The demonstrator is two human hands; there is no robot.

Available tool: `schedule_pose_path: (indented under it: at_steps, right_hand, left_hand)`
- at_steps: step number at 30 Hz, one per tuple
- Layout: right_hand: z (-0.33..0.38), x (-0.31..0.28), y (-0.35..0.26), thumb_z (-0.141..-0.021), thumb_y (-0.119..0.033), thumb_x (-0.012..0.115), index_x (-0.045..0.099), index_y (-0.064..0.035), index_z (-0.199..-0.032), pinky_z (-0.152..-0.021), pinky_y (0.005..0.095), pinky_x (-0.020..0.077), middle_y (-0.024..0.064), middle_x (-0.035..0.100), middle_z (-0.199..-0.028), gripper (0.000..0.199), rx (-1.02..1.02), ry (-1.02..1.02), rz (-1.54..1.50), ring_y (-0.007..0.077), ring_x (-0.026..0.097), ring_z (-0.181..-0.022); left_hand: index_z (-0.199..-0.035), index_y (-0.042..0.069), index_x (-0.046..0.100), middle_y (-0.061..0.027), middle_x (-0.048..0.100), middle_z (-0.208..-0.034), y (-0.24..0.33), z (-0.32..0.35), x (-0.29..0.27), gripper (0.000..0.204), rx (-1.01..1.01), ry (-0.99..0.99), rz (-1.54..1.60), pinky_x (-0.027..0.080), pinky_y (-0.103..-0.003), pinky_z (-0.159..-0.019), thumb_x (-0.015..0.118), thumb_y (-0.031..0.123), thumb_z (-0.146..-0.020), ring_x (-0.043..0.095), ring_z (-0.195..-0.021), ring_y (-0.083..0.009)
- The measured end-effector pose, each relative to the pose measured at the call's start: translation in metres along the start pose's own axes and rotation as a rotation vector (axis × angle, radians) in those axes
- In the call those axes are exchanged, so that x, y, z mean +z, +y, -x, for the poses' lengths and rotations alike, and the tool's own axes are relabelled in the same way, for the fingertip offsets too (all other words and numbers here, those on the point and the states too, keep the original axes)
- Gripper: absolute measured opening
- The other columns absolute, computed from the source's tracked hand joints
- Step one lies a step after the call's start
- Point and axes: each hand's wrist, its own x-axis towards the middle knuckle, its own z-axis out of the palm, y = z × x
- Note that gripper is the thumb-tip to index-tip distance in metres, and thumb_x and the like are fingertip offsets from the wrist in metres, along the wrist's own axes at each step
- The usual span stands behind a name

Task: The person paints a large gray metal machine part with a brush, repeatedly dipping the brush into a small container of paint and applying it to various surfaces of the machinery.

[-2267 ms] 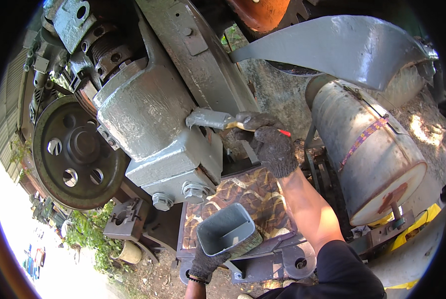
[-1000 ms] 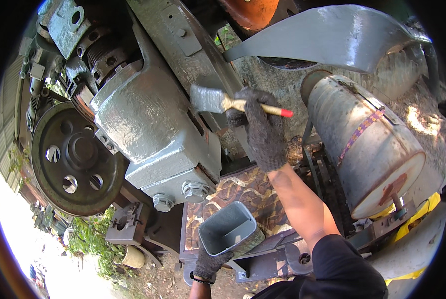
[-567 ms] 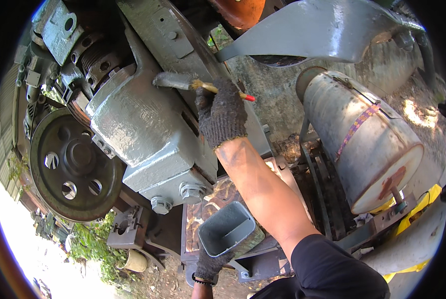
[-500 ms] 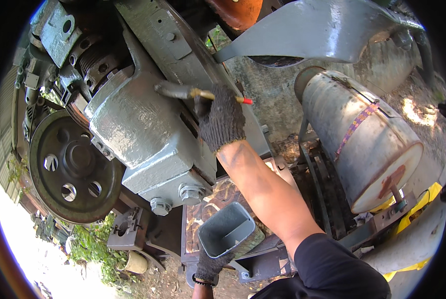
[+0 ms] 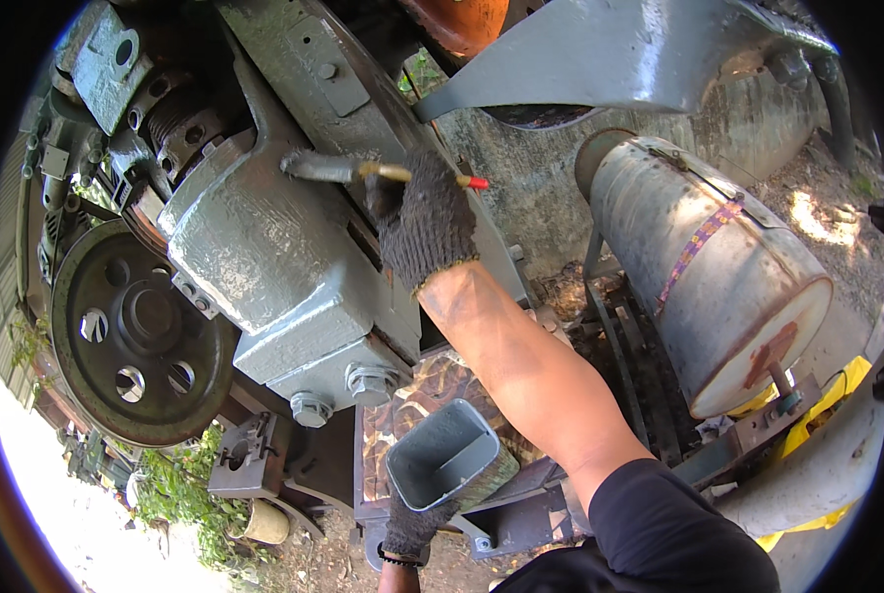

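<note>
The gloved right hand point(image 5: 424, 222) has its fingers closed around a paintbrush point(image 5: 363, 170) lying roughly level, bristles pointing left onto the grey machine housing point(image 5: 264, 257), while the gloved left hand point(image 5: 412, 524), lower and farther away, grips a grey paint container point(image 5: 442, 457).

— What's on the right hand point(image 5: 424, 229)?
— A dark knitted work glove, speckled grey and black; its ribbed cuff ends at the wrist with a thin pale edge; the forearm beyond it is bare.
— And higher up that arm?
— A short black sleeve point(image 5: 660, 524), plain and close on the upper arm.
— The left hand point(image 5: 414, 524)?
— The same dark knit glove, worn and fuzzy; a thin dark band shows at its wrist.
</note>
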Motion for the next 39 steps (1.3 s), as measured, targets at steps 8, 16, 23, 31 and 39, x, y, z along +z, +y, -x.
schedule_pose_path:
  at_steps: [8,16,23,31,39]
  right_hand:
    - [0.021,-0.001,0.069,-0.099,-0.016,0.064,0.059,-0.0039,-0.094,-0.050,0.0279,0.0501,0.0100,0.063,-0.079,0.014,0.404,-0.142,-0.527,0.0174,0.067,-0.069]
    - [0.007,0.005,0.017,-0.094,-0.016,0.074,0.061,-0.0034,-0.101,-0.061,0.0304,0.0559,0.0101,0.069,-0.081,0.019,0.202,-0.103,-0.245,0.0183,0.073,-0.078]
    - [0.038,-0.034,0.073,-0.096,-0.018,0.068,0.065,-0.0017,-0.106,-0.070,0.0353,0.0576,0.0127,0.073,-0.091,0.019,1.037,-0.190,-0.819,0.0226,0.073,-0.078]
    - [0.022,-0.101,0.055,-0.104,-0.016,0.065,0.066,0.0018,-0.119,-0.075,0.0332,0.0641,0.0128,0.073,-0.105,0.023,0.581,-0.318,-1.201,0.0203,0.074,-0.088]
    - [0.008,-0.052,0.048,-0.104,-0.009,0.068,0.067,-0.0005,-0.125,-0.086,0.0321,0.0621,0.0120,0.072,-0.116,0.022,0.033,-0.363,-1.036,0.0185,0.074,-0.098]
  left_hand:
    - [-0.134,-0.001,0.058,-0.0117,0.069,-0.118,0.013,-0.003,0.005,0.061,0.165,0.081,-0.017,0.057,-0.037,-0.088,0.083,0.013,-0.081,0.068,-0.104,-0.0239]
    - [-0.131,-0.001,0.058,-0.0102,0.069,-0.113,0.001,0.009,0.003,0.057,0.073,0.065,0.002,0.058,-0.036,-0.081,0.084,0.012,-0.082,0.068,-0.098,-0.0207]
    - [-0.126,0.000,0.060,-0.0090,0.069,-0.108,-0.003,0.006,0.002,0.053,0.132,0.081,-0.029,0.058,-0.034,-0.073,0.086,0.011,-0.081,0.067,-0.094,-0.0192]
    - [-0.124,0.000,0.060,-0.0081,0.070,-0.104,-0.010,0.008,0.006,0.052,0.018,0.064,0.051,0.059,-0.032,-0.070,0.083,0.008,-0.078,0.068,-0.089,-0.0183]
    - [-0.122,0.000,0.060,-0.0080,0.070,-0.104,-0.011,0.005,0.001,0.049,0.082,0.035,-0.118,0.060,-0.033,-0.067,0.082,0.006,-0.080,0.069,-0.087,-0.0187]
